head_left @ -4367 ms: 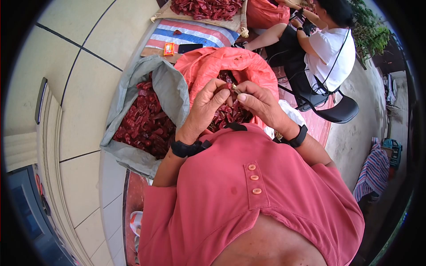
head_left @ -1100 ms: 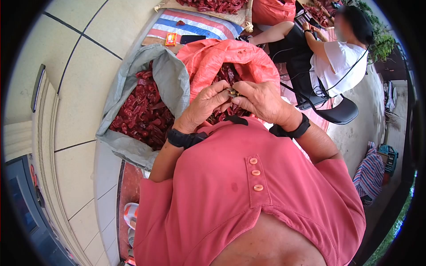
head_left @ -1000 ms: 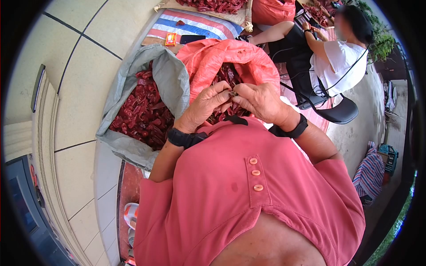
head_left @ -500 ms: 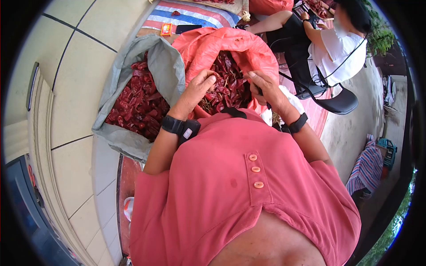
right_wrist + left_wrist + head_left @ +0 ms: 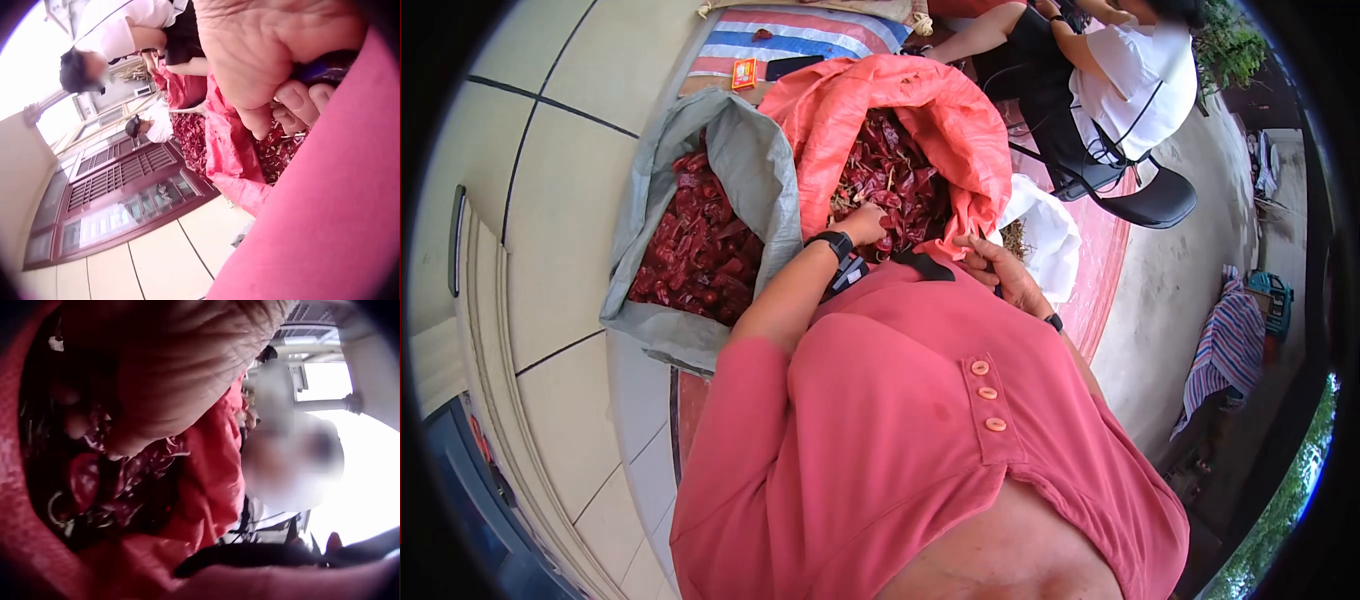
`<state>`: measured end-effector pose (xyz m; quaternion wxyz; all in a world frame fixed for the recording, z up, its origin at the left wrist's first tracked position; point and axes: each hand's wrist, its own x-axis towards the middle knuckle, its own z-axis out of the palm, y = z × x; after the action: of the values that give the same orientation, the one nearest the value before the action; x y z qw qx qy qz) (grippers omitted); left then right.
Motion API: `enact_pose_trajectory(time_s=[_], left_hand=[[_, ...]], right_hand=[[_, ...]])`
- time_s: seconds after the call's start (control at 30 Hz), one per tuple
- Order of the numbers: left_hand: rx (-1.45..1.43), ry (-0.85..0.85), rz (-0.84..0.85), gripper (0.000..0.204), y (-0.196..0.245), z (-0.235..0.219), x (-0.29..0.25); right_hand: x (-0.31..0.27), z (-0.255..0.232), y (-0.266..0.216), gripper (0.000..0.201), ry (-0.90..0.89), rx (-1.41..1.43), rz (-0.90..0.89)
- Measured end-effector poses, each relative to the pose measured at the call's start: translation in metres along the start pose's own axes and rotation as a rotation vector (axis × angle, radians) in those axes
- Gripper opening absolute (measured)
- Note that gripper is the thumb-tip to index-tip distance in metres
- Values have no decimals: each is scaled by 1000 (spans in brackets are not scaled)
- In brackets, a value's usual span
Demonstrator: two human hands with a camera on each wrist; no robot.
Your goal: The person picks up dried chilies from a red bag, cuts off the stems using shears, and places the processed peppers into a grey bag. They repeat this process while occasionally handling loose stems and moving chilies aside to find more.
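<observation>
My left hand (image 5: pixel 863 225) reaches down into the red sack (image 5: pixel 975 130), at the dried red peppers (image 5: pixel 905 180). In the left wrist view the palm of that hand (image 5: pixel 181 375) hangs over peppers (image 5: pixel 84 481); its fingers are mostly in shadow, and whether they pinch a pepper cannot be told. Near the sack's right front rim, my right hand (image 5: pixel 1005 275) has its fingers curled around a dark object. The right wrist view shows this dark, smooth object (image 5: pixel 325 67) in the curled fingers of the hand (image 5: pixel 269 50); its far end is hidden.
A grey sack (image 5: pixel 635 250) of red peppers stands left of the red one. On the right is a white bag (image 5: pixel 1055 240). Beyond lie a striped sheet (image 5: pixel 800 35), a small orange box (image 5: pixel 744 73) and a dark phone. Another person (image 5: pixel 1140 80) sits at the upper right.
The hands were together over the red sack around a small thing, then moved apart. My left hand has gone down into the sack; my right has moved down toward its front rim.
</observation>
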<state>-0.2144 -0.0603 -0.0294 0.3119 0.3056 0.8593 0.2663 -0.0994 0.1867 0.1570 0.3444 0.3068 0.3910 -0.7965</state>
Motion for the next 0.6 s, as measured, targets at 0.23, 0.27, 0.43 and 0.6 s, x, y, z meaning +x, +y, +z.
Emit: enact_pose_trajectory(time_s=[0.23,0.27,0.43,0.6], left_hand=[[-615,139,-76,31,1,18,-13],[-790,67,-152,30,14,-2,-22],[-1106,170,-150,21,27,-57,-54],[-1184,308,7,28,86,-118,-97]], right_hand=[[-11,-12,19,21,67,201,-42],[-10,-13,21,21,78,155,-52],[-3,13,1,17,45,-177,-126],[21,63,-40,21,-65,-601,-473]])
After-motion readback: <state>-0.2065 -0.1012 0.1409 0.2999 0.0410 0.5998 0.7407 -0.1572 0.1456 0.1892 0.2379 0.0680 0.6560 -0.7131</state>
